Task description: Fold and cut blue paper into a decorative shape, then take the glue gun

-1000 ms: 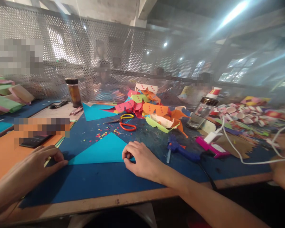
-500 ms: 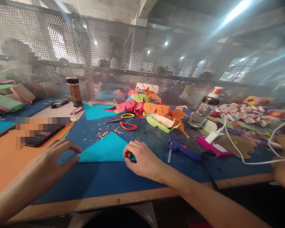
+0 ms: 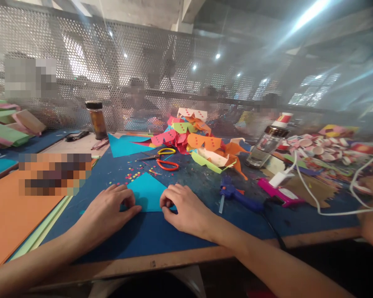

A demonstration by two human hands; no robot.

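Note:
A light blue paper triangle (image 3: 146, 191) lies flat on the dark blue mat (image 3: 143, 236) in front of me. My left hand (image 3: 107, 209) rests on its left part, fingers curled and pressing the paper down. My right hand (image 3: 184, 207) holds the paper's right corner in a pinch against the mat. Most of the triangle's left half is hidden under my left hand.
Behind the paper lie orange-handled scissors (image 3: 167, 165), a pile of coloured paper pieces (image 3: 199, 142), a blue glue gun (image 3: 236, 195), a glass jar (image 3: 265, 145) and white cables (image 3: 317, 207). An orange sheet (image 3: 9, 215) lies left. A dark bottle (image 3: 96, 120) stands by the mesh wall.
My left hand slid right along the paper's lower edge, from its left tip to near the middle, and now covers the left half. My right hand stayed put.

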